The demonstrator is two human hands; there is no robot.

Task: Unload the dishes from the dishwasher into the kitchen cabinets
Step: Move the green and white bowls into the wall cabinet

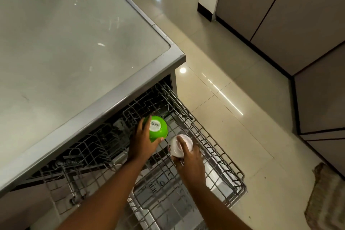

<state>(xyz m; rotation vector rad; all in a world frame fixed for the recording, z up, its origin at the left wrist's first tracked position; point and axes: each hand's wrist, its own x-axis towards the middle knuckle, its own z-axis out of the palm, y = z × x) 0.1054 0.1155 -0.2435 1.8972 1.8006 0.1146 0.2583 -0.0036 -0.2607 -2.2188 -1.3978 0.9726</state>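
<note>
The tabletop [71,43] hides the back of the upper rack [186,136] at centre frame, and its own far side runs off the left and top edges. The left hand [143,142] covers the near side of the green bowl [157,129]; the barcode label on its base is too small to read. The right hand [190,160] masks much of the white cup [177,145], whose dark print at its left is blurred. Both forearms leave the bottom edge. The lower rack [164,209] is cut off there too. A woven mat [328,198] runs off the lower right edge

Both hands' fingers [144,127] curled, gripping
</note>
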